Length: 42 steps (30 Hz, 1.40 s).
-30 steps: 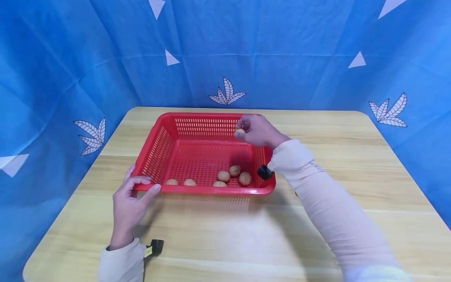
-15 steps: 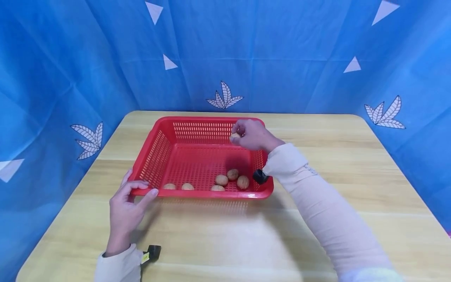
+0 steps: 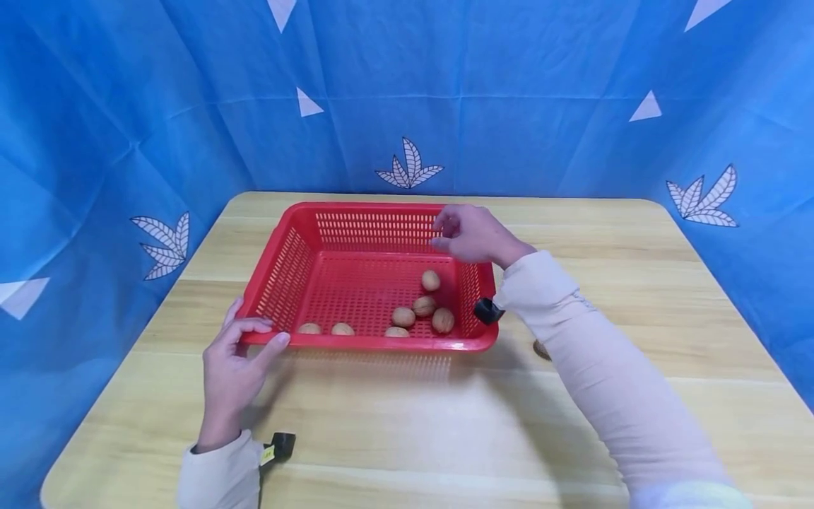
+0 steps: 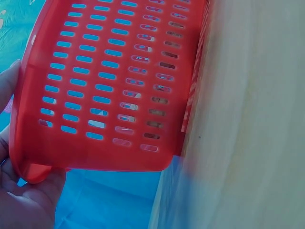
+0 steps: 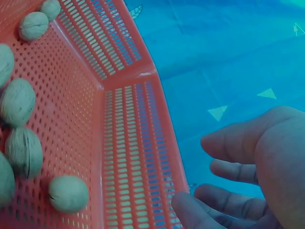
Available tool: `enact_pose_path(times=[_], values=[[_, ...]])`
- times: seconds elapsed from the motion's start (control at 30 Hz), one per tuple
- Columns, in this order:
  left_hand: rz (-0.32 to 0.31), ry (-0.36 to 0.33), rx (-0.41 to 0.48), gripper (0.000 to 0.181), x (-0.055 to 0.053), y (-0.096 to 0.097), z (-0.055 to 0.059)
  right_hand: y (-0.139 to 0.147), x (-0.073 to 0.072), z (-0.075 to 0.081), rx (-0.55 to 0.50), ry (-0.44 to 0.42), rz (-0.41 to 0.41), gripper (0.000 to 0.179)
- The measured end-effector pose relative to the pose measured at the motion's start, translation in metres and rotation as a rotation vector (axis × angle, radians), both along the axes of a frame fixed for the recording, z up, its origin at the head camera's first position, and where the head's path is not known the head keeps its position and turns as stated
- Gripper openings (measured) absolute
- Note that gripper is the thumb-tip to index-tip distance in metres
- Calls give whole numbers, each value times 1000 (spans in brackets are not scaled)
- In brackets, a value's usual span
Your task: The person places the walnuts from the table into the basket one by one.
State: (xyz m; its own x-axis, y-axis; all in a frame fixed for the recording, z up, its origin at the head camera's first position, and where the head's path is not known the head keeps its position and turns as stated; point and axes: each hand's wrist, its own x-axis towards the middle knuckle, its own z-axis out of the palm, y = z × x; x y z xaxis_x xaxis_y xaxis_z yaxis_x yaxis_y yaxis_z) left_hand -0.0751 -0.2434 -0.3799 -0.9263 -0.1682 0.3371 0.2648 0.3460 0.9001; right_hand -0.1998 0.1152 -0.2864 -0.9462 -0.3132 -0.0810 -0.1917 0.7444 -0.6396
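Observation:
A red plastic basket [image 3: 381, 342] stands on the wooden table, with several walnuts [image 3: 431, 281] lying in its front and right part. My left hand [image 3: 232, 371] grips the basket's front left corner, thumb on the near rim; the left wrist view shows that hand's fingers at the rim's edge beside the slotted basket wall [image 4: 90, 148]. Over the basket's back right part is my right hand [image 3: 473, 233], its fingers loosely bent and apart, holding nothing. In the right wrist view a single walnut [image 5: 69, 194] lies apart from a row of others on the basket floor.
A brown ridged object [image 3: 542, 350], partly hidden by the right sleeve [image 3: 591, 353], lies on the table [image 3: 407, 438] right of the basket. A blue patterned cloth [image 3: 509, 99] hangs behind and beside the table.
My right hand has let go of a walnut, which now lies on the basket floor beneath it, and has drawn slightly right. My left hand keeps its grip on the basket corner.

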Motion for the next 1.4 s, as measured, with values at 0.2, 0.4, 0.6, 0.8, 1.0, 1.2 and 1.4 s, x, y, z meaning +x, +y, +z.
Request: enact_pose_path(times=[0.2, 0.4, 0.6, 0.8, 1.0, 1.2, 1.4], values=[[-21, -4, 2, 20, -1, 2, 0, 36, 9, 0, -25, 61, -22, 28], [-10, 7, -13, 21, 0, 1, 0, 80, 22, -5, -36, 27, -110, 31], [2, -1, -14, 21, -1, -1, 2, 115, 35, -16, 26, -14, -133, 35], [14, -15, -1, 22, 0, -3, 2, 139, 44, -30, 65, -39, -143, 35], [16, -13, -6, 23, 1, -7, 3, 152, 51, -45, 111, -118, -70, 39], [5, 15, 14, 21, 1, -7, 2, 160, 57, -58, 113, -220, 40, 41], [-18, 36, 27, 20, -1, -2, -3, 172, 68, -72, 30, -353, 69, 36]])
